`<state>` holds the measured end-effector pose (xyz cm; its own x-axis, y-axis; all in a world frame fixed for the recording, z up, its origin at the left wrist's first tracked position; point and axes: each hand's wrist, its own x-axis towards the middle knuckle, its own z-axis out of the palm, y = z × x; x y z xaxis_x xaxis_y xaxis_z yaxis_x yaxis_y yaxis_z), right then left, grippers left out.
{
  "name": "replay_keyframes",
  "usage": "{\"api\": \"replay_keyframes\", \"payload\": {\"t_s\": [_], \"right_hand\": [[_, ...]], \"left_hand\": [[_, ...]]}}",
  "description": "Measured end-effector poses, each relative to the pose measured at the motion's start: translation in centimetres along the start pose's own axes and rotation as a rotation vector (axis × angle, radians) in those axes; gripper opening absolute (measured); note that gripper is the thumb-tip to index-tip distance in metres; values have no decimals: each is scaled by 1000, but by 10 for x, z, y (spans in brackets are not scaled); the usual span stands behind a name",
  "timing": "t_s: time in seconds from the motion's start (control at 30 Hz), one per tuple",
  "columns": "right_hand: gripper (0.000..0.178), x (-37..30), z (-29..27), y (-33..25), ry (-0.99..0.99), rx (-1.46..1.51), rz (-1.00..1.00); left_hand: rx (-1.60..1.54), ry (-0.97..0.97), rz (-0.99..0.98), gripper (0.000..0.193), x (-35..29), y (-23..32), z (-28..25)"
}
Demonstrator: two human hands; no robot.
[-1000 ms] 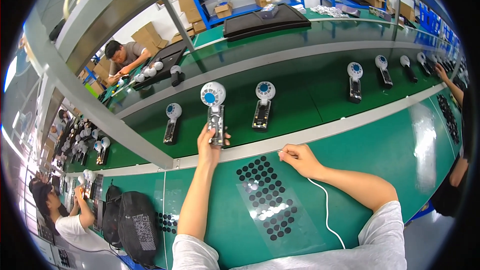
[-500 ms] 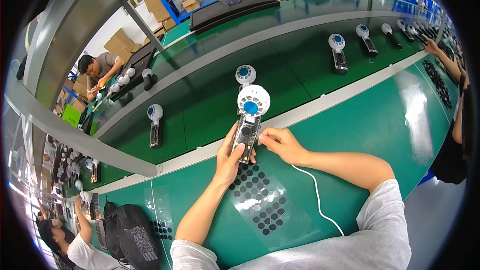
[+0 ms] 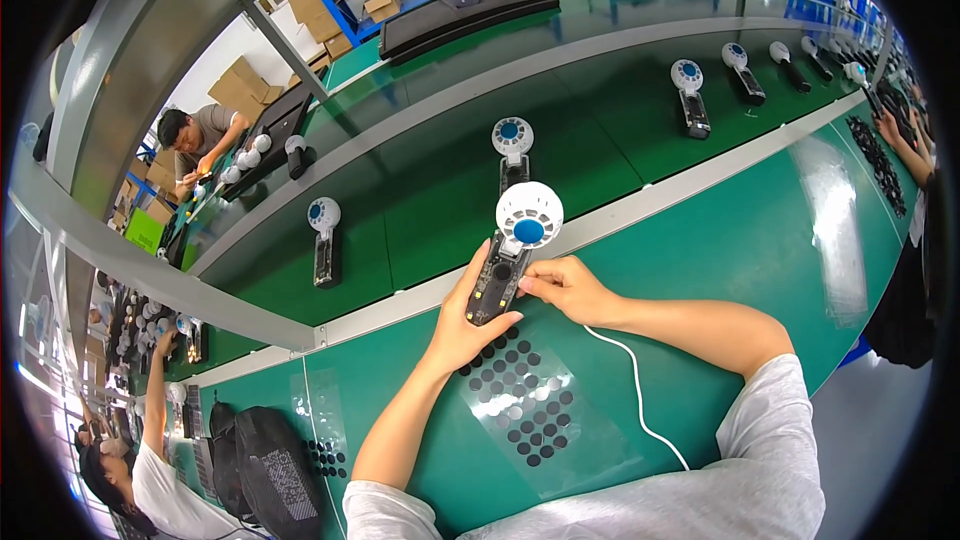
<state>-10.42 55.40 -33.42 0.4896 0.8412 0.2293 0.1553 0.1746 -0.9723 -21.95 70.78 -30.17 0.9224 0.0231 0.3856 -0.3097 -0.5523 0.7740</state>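
A handheld fan (image 3: 497,278) leans away from me, its round white head with a blue centre at the top. The front of its black handle is off, showing a circuit board and small yellow parts. My left hand (image 3: 462,325) grips the handle's lower part from the left, thumb across the bottom end. At the handle's right side, my right hand (image 3: 568,288) pinches the end of a white cable (image 3: 637,390). The fingers hide the tip, so whether it is plugged in cannot be told. Beneath lies a clear sheet (image 3: 590,440) with rows of black round pads (image 3: 510,360).
Beyond a metal rail, a green conveyor belt (image 3: 430,230) carries more fans, one (image 3: 513,140) right behind mine. Black bags (image 3: 275,470) lie at left. Small black parts (image 3: 875,165) sit at right. Co-workers are on both sides; one person's arm (image 3: 155,400) reaches to the belt.
The belt's fans have shifted right. My held fan has moved slightly right and tilted more. My left thumb has slid off the handle's front to its lower end. The left co-worker's arm reaches farther.
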Motion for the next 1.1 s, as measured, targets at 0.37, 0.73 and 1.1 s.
{"api": "replay_keyframes", "payload": {"t_s": [0.37,0.73,1.1], "right_hand": [[18,0,1,-2,66,-11,32],[22,4,9,4,164,-50,-43],[23,3,-2,7,186,-171,-63]], "left_hand": [[371,79,28,81,1,0,8],[298,242,8,70,19,-39,-12],[1337,414,-144,47,52,-102,-82]]}}
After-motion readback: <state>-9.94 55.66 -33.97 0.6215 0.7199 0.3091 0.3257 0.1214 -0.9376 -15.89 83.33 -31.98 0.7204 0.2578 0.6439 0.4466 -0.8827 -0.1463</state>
